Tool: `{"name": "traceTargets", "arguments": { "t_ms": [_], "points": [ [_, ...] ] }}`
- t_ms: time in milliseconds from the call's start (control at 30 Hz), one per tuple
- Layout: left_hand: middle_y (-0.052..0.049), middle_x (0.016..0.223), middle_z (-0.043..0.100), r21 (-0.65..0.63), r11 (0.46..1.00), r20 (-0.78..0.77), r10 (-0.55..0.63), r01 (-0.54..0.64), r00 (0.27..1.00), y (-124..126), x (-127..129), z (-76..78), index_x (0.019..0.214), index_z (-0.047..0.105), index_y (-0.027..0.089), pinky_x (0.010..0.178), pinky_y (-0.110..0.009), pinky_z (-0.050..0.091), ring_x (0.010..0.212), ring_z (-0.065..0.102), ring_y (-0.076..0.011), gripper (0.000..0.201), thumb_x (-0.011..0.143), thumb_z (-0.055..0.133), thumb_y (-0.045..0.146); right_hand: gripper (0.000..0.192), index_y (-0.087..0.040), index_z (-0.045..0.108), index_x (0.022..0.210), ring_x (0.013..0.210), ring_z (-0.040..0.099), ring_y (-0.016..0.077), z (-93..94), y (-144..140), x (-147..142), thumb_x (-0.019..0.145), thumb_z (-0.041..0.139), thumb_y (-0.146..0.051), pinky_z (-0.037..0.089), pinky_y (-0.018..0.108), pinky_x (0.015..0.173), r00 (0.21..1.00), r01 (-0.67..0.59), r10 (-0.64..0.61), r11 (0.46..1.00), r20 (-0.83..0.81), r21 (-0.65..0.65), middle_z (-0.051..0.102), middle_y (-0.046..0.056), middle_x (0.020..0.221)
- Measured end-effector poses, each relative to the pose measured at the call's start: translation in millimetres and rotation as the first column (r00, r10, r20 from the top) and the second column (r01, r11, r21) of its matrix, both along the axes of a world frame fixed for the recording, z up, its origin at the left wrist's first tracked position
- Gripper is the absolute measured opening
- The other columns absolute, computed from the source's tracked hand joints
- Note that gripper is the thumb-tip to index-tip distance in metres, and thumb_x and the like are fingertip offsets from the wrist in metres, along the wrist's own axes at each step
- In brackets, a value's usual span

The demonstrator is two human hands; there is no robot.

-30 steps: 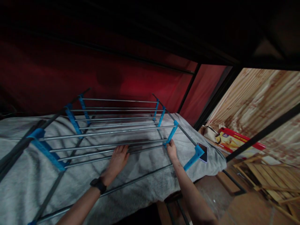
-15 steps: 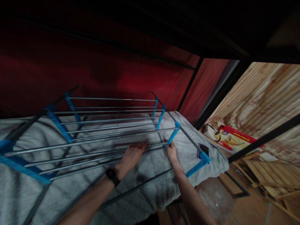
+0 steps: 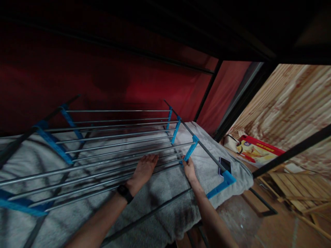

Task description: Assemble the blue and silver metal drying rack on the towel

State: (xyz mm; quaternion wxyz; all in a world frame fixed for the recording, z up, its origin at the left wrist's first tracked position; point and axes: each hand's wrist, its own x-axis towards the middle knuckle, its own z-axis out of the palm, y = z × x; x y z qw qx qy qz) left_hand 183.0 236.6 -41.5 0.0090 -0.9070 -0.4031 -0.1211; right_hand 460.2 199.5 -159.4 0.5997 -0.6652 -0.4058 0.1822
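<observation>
A folding rack of thin metal rods (image 3: 111,137) with blue plastic brackets (image 3: 190,150) lies on a grey blanket (image 3: 165,193). My left hand (image 3: 145,168), a black watch on its wrist, rests flat with fingers apart on the near rods. My right hand (image 3: 188,167) grips the lower end of a blue bracket where the rods meet the rack's right side bar. Another blue bracket (image 3: 221,182) sticks out at the near right corner.
A dark phone (image 3: 225,164) lies on the blanket by the right side bar. Red fabric (image 3: 103,79) hangs behind. Black metal frame bars (image 3: 292,151) cross at right. Beyond them are a red box (image 3: 256,151), wooden slats (image 3: 297,193) and a corrugated wall.
My left hand has slid right along the near rods toward my right hand. The view has shifted, so the rack's left end has moved out of frame. My right hand stays on the bracket.
</observation>
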Motion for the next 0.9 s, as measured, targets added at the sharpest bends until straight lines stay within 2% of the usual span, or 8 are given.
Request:
{"name": "traceTargets", "arguments": {
  "t_ms": [100, 167, 233, 333, 433, 600, 733, 900],
  "points": [
    [-0.013, 0.154, 0.061, 0.101, 0.986, 0.002, -0.137, 0.136, 0.991, -10.3, -1.3, -14.3, 0.154, 0.052, 0.022, 0.121, -0.049, 0.045, 0.145, 0.055, -0.0267, 0.072, 0.090, 0.035, -0.005, 0.026, -0.026, 0.066, 0.101, 0.099, 0.070, 0.0243, 1.3, -0.5, -2.1, 0.082, 0.058, -0.042, 0.054, 0.041, 0.098, 1.000, 0.009, -0.009, 1.000, -0.004, 0.003, 0.076, 0.007, 0.103],
    [-0.011, 0.158, 0.058, 0.094, 0.953, -0.029, -0.287, 0.288, 0.958, -20.3, 3.3, -25.9, 0.155, 0.052, 0.022, 0.123, -0.044, 0.043, 0.149, 0.051, -0.0244, 0.072, 0.091, 0.036, -0.005, 0.026, -0.026, 0.066, 0.100, 0.101, 0.070, 0.0244, 1.4, -1.0, -2.7, 0.083, 0.058, -0.043, 0.054, 0.042, 0.099, 1.000, 0.007, -0.007, 1.000, -0.005, 0.003, 0.076, 0.008, 0.106],
    [-0.010, 0.157, 0.059, 0.051, 0.931, -0.050, -0.359, 0.361, 0.932, -29.4, 13.2, -36.4, 0.153, 0.053, 0.022, 0.123, -0.041, 0.043, 0.149, 0.051, -0.0226, 0.070, 0.091, 0.035, -0.005, 0.027, -0.025, 0.067, 0.100, 0.102, 0.070, 0.0243, 1.1, -1.4, -3.2, 0.083, 0.058, -0.044, 0.054, 0.042, 0.099, 1.000, 0.004, -0.004, 1.000, -0.004, 0.001, 0.076, 0.008, 0.108],
    [-0.015, 0.158, 0.057, -0.010, 0.964, -0.039, -0.265, 0.265, 0.963, -34.8, 34.7, -44.0, 0.154, 0.051, 0.016, 0.123, -0.044, 0.043, 0.149, 0.051, -0.0248, 0.068, 0.092, 0.033, -0.005, 0.028, -0.025, 0.067, 0.101, 0.102, 0.070, 0.0244, 0.3, -1.5, -4.3, 0.083, 0.057, -0.044, 0.054, 0.042, 0.099, 1.000, 0.008, -0.008, 1.000, 0.004, -0.005, 0.076, 0.009, 0.109],
    [-0.020, 0.159, 0.055, -0.099, 0.984, 0.022, -0.145, 0.147, 0.989, -29.5, 57.0, -39.8, 0.155, 0.048, 0.011, 0.124, -0.047, 0.041, 0.149, 0.051, -0.0279, 0.065, 0.094, 0.036, -0.003, 0.029, -0.025, 0.067, 0.103, 0.103, 0.070, 0.0247, 0.4, -1.6, -5.6, 0.083, 0.056, -0.043, 0.055, 0.042, 0.099, 1.000, 0.020, -0.020, 1.000, 0.024, -0.018, 0.075, 0.009, 0.110],
    [-0.016, 0.147, 0.066, -0.345, 0.931, 0.131, -0.079, 0.120, 0.988, -13.1, 85.3, -26.3, 0.151, 0.055, 0.015, 0.116, -0.037, 0.047, 0.136, 0.063, -0.0253, 0.050, 0.101, 0.046, 0.010, 0.028, -0.026, 0.067, 0.106, 0.106, 0.069, 0.0251, 4.6, -2.3, -6.0, 0.083, 0.055, -0.036, 0.054, 0.042, 0.100, 0.997, 0.023, -0.020, 0.999, 0.073, -0.042, 0.076, 0.008, 0.108],
    [-0.015, 0.135, 0.073, -0.366, 0.929, 0.130, -0.007, 0.055, 0.991, -5.3, 95.9, -21.8, 0.138, 0.065, 0.018, 0.108, -0.037, 0.052, 0.126, 0.069, -0.0271, 0.037, 0.105, 0.049, 0.020, 0.029, -0.026, 0.067, 0.106, 0.106, 0.069, 0.0255, 9.6, -2.8, -5.8, 0.080, 0.055, -0.030, 0.055, 0.042, 0.100, 0.995, 0.017, -0.012, 0.999, 0.096, -0.052, 0.076, 0.008, 0.109],
    [-0.012, 0.138, 0.072, -0.356, 0.934, 0.108, 0.003, 0.036, 0.994, -3.9, 97.2, -18.3, 0.145, 0.061, 0.025, 0.105, -0.040, 0.054, 0.124, 0.070, -0.0278, 0.040, 0.108, 0.046, 0.029, 0.027, -0.026, 0.066, 0.104, 0.102, 0.070, 0.0242, 14.3, -2.3, -8.1, 0.080, 0.054, -0.028, 0.056, 0.040, 0.098, 0.995, 0.007, -0.002, 0.999, 0.097, -0.053, 0.076, 0.007, 0.105]
  ]
}}
